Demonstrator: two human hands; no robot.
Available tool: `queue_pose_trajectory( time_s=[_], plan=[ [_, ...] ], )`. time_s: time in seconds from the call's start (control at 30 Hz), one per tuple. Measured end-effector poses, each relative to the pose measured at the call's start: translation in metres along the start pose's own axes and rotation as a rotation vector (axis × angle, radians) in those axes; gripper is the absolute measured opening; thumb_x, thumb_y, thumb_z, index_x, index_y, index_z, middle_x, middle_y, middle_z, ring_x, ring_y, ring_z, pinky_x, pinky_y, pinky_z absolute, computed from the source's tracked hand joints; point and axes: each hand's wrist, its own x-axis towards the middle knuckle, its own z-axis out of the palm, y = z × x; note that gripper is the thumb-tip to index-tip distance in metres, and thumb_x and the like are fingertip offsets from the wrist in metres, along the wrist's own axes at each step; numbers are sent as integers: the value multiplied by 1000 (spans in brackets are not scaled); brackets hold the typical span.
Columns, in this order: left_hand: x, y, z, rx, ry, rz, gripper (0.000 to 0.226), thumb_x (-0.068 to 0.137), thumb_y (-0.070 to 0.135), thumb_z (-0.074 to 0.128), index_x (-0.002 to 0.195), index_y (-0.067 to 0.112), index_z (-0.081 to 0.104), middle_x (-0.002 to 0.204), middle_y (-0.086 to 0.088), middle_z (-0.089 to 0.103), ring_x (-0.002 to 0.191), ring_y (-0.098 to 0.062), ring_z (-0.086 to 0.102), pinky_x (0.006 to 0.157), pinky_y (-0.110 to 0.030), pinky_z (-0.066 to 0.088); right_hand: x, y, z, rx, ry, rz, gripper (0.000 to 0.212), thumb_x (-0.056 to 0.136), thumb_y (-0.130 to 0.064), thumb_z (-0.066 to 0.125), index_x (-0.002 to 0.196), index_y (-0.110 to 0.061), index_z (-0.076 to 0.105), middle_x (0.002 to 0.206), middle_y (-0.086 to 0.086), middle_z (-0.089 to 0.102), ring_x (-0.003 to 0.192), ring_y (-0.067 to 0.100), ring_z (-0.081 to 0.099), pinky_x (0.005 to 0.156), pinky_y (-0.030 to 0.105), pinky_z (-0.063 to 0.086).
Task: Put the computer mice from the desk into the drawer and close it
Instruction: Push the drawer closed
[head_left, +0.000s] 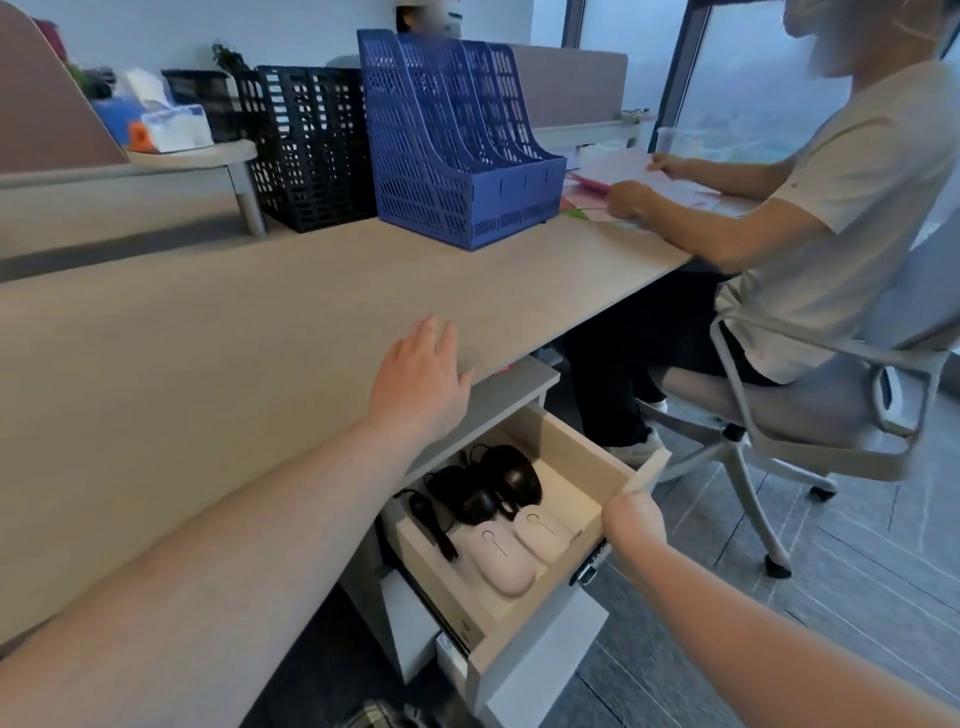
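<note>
The drawer under the desk stands pulled out. Inside lie two pink mice side by side near its front and two black wired mice with a tangled cable behind them. My left hand rests flat and open on the desk's front edge, above the drawer. My right hand is closed on the top edge of the drawer's front panel, at its right corner. No mouse lies on the visible desk surface.
A blue file rack and a black file rack stand at the back of the desk. A tissue box sits on a shelf at the left. A person sits on a swivel chair to the right, handling papers.
</note>
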Motion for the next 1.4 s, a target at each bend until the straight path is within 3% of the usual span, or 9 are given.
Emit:
queue_pose_trajectory(
  time_s=[0.1, 0.2, 0.23, 0.47, 0.83, 1.13, 1.23, 1.3, 1.4],
  plan=[
    [14, -18, 8, -4, -99, -50, 67, 98, 47, 23, 149, 5, 9, 160, -14, 8, 147, -26, 7, 118, -43, 14, 8, -22, -2, 111, 75, -29, 28, 96, -3, 42, 122, -3, 53, 122, 7, 58, 111, 18, 58, 78, 23, 39],
    [19, -33, 19, -46, -195, -112, 73, 96, 54, 18, 150, 7, 7, 161, -10, 4, 147, -22, 3, 119, -43, 9, 27, -48, -1, 1100, 53, 254, 56, 99, -42, 12, 128, -9, 47, 107, 8, 52, 76, 2, 49, 63, 7, 37],
    [20, -37, 22, -56, -216, -126, 74, 95, 57, 17, 150, 8, 7, 161, -8, 3, 148, -20, 2, 120, -43, 8, 35, -49, 9, 1152, 90, 228, 53, 100, -39, 12, 129, -10, 47, 103, 8, 48, 66, 5, 42, 53, 9, 31],
    [34, -43, 24, -69, -257, -83, 75, 93, 61, 15, 151, 15, 6, 162, 1, 1, 147, -13, -1, 120, -40, 4, 52, -75, 29, 995, 113, 43, 41, 102, -24, 29, 122, 6, 49, 122, 28, 56, 89, 21, 43, 76, 31, 35],
    [43, -49, 26, -67, -255, -62, 74, 93, 62, 13, 151, 18, 5, 162, 3, 0, 147, -11, -1, 120, -40, 3, 73, -106, 34, 1086, 35, 39, 31, 102, -22, 22, 97, -3, 45, 89, 12, 46, 66, 20, 41, 60, 33, 33],
    [46, -49, 30, -65, -234, -75, 74, 92, 62, 15, 151, 18, 7, 162, 4, 2, 147, -11, 0, 120, -40, 4, 84, -132, 37, 1051, 17, -43, 10, 99, -17, 35, 101, -15, 45, 91, 5, 50, 88, 20, 45, 78, 27, 36],
    [46, -49, 31, -61, -237, -74, 74, 92, 62, 15, 151, 18, 7, 161, 4, 2, 147, -11, 0, 120, -40, 3, 83, -134, 40, 1025, 0, -21, 28, 99, -12, 30, 121, -10, 48, 88, 2, 50, 75, 21, 46, 67, 30, 39],
    [46, -49, 31, -61, -236, -72, 74, 92, 62, 14, 151, 18, 7, 162, 4, 2, 147, -11, 0, 120, -39, 3, 84, -133, 41, 978, -35, -20, 25, 98, -9, 25, 108, -17, 47, 76, -1, 44, 64, 16, 42, 57, 27, 35],
    [46, -50, 31, -55, -239, -76, 75, 92, 63, 14, 151, 18, 7, 161, 5, 1, 147, -10, 0, 120, -39, 3, 85, -130, 36, 941, 10, -59, 10, 99, -13, 32, 97, -21, 38, 95, 4, 49, 83, 20, 46, 75, 27, 37]
  ],
)
